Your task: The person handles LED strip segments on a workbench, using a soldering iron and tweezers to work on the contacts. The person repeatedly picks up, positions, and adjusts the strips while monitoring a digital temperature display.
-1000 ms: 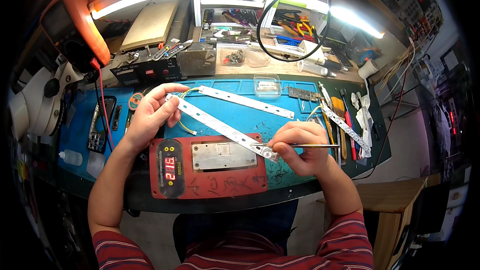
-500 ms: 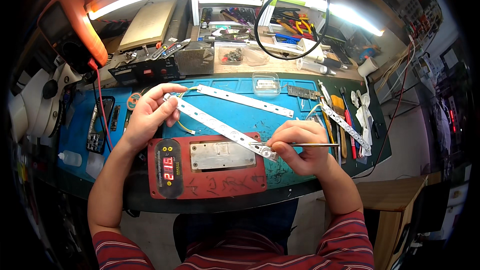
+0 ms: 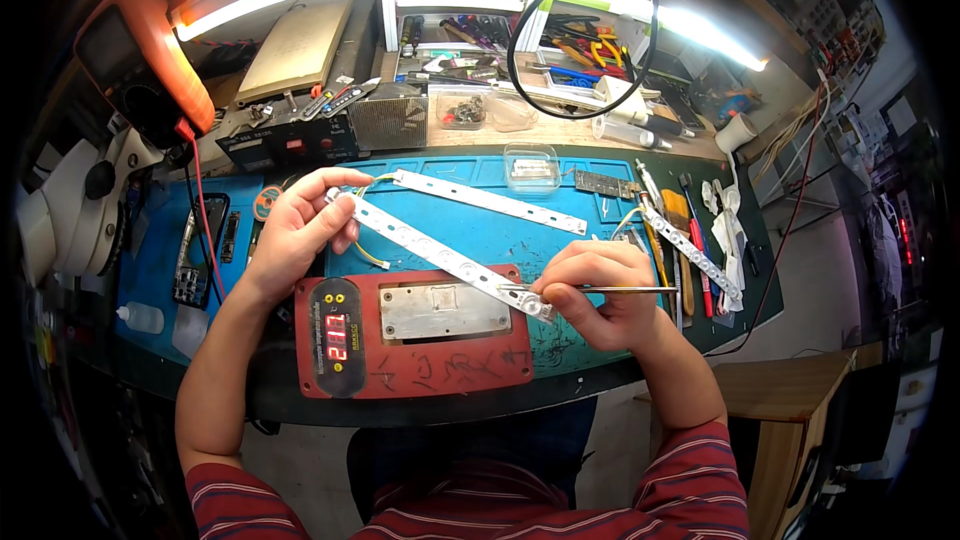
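Observation:
My left hand [image 3: 308, 225] pinches the upper left end of a white LED strip [image 3: 430, 253] between thumb and fingers. The strip slants down to the right, over a red heating plate [image 3: 450, 375] with a bare metal block and a lit red display. My right hand [image 3: 603, 290] is closed on slim metal tweezers [image 3: 640, 290], their tips at the strip's lower right end. Whether the tips touch or grip it I cannot tell. A thin wire with a small white plug [image 3: 380, 263] hangs near my left fingers. Behind, another white LED strip [image 3: 490, 202] lies on the blue mat.
A third LED strip [image 3: 692, 248] lies at right among brushes and pens [image 3: 708, 285]. A small clear box [image 3: 532, 168] sits at the mat's back. An orange multimeter [image 3: 150, 60] stands at left. A black cable loop [image 3: 515, 50] hangs above the bench.
The red digits on the heating plate's display have changed slightly. Both hands, the LED strip and the tweezers hold nearly the same place.

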Tool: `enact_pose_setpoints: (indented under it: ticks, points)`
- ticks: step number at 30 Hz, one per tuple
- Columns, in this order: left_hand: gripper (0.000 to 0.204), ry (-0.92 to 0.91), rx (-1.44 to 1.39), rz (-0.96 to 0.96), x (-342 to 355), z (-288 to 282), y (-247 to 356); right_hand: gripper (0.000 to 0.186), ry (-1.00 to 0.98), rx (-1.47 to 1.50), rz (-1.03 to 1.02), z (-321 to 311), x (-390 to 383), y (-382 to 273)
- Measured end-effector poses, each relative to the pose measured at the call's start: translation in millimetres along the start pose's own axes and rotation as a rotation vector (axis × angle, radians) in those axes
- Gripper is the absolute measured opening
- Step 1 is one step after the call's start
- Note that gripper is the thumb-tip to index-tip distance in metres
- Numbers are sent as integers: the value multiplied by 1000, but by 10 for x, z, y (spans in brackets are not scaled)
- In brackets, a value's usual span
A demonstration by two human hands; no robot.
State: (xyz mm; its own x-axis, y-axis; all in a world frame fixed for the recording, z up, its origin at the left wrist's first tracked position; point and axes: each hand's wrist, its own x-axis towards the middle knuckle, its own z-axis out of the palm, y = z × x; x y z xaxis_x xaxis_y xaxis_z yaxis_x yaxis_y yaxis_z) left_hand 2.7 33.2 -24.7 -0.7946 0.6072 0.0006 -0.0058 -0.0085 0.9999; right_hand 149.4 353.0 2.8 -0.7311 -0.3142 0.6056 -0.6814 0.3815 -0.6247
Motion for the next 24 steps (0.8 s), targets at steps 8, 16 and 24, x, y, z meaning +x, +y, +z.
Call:
enact_pose_setpoints:
  ticks: [8,16,24]
  points:
    - [31,0,-5,-1,0,-4,-2,2,-10,2,6,-2,-5,3]
    - [27,-4,6,2,-3,-15,-1,3,-18,-8,-4,-21,16,-14]
    - [26,-18,-12,8,4,-17,-9,3,-17,-18,5,-20,9,-13]
